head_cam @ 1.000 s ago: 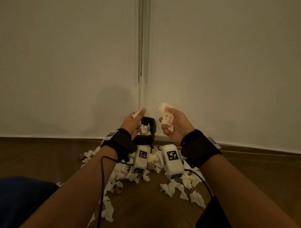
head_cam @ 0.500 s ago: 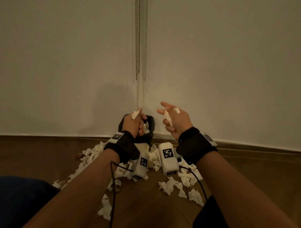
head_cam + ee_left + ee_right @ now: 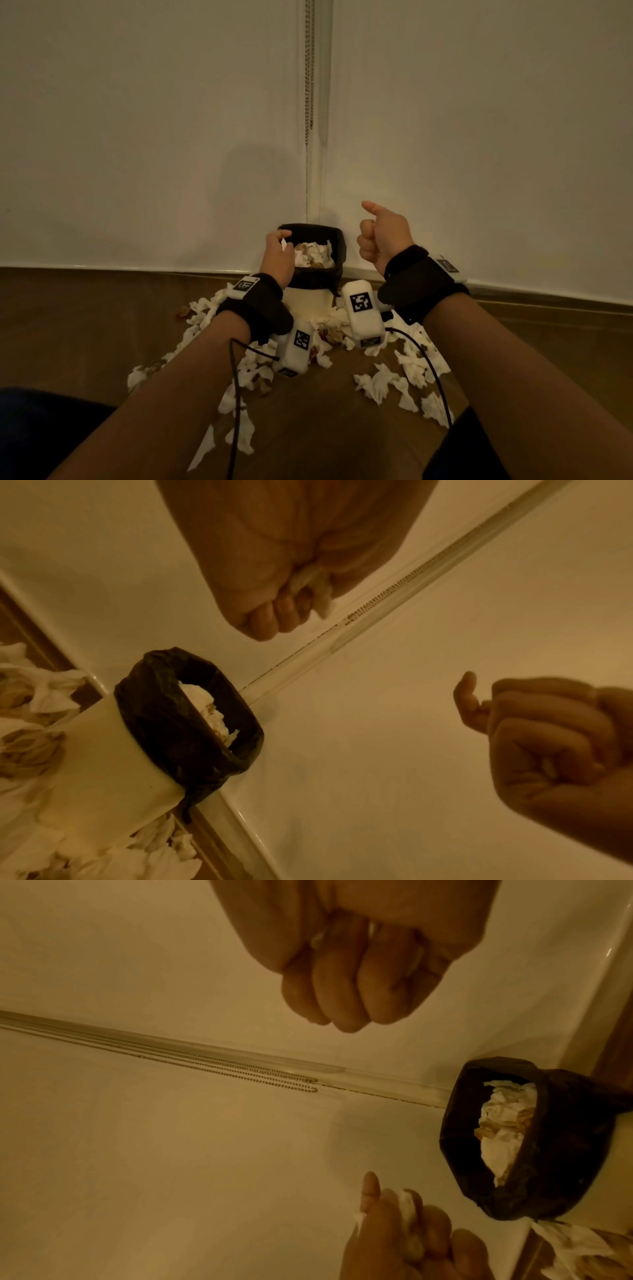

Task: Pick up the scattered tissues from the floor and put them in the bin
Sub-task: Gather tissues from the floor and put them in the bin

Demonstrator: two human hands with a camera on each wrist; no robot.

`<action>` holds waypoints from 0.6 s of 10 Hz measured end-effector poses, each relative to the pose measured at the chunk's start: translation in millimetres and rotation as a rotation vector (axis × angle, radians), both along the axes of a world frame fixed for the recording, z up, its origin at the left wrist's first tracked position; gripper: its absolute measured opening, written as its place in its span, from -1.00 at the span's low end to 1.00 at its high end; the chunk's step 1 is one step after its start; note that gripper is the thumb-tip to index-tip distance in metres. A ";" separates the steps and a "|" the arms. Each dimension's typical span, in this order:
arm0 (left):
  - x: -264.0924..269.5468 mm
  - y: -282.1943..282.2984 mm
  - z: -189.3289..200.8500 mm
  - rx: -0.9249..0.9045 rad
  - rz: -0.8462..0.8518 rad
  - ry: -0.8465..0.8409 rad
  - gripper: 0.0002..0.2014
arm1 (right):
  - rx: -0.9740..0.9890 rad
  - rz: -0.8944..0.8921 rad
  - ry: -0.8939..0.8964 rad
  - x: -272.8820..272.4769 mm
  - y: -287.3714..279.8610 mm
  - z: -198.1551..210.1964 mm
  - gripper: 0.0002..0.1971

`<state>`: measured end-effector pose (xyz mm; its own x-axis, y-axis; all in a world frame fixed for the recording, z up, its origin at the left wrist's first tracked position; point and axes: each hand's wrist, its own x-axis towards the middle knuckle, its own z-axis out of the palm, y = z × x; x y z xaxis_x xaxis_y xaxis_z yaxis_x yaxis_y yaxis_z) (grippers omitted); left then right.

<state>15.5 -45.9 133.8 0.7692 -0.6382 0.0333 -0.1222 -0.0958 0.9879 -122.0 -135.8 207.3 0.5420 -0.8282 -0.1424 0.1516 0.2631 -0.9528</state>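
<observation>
A small white bin point(image 3: 308, 301) with a black liner point(image 3: 337, 246) stands against the wall, holding crumpled tissues point(image 3: 313, 255). My left hand point(image 3: 281, 245) hovers at the bin's left rim and pinches a small tissue piece point(image 3: 283, 244), which pokes out of the fist point(image 3: 274, 615) as a white wad point(image 3: 313, 588). My right hand point(image 3: 373, 236) is raised to the right of the bin, fingers curled tight, thumb up. In the right wrist view this fist point(image 3: 342, 1001) shows pale tissue bits point(image 3: 317, 937) between the fingers. Several scattered tissues point(image 3: 376, 383) lie on the floor.
The white wall point(image 3: 137, 137) has a hanging bead chain point(image 3: 309, 68) above the bin. A skirting strip point(image 3: 531, 291) meets the brown wooden floor point(image 3: 85, 325). Dark blue cloth point(image 3: 34, 428) fills the lower left. Black cables point(image 3: 234, 394) trail from both wrist cameras.
My left hand has dropped from above the bin to its left rim, still with its tissue piece. My right hand has closed into a fist, and its tissue no longer sticks out.
</observation>
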 end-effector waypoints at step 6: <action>80.4 -55.7 -62.3 0.389 0.043 -0.556 -0.80 | -0.377 -0.136 0.579 107.8 -79.7 -117.8 -0.62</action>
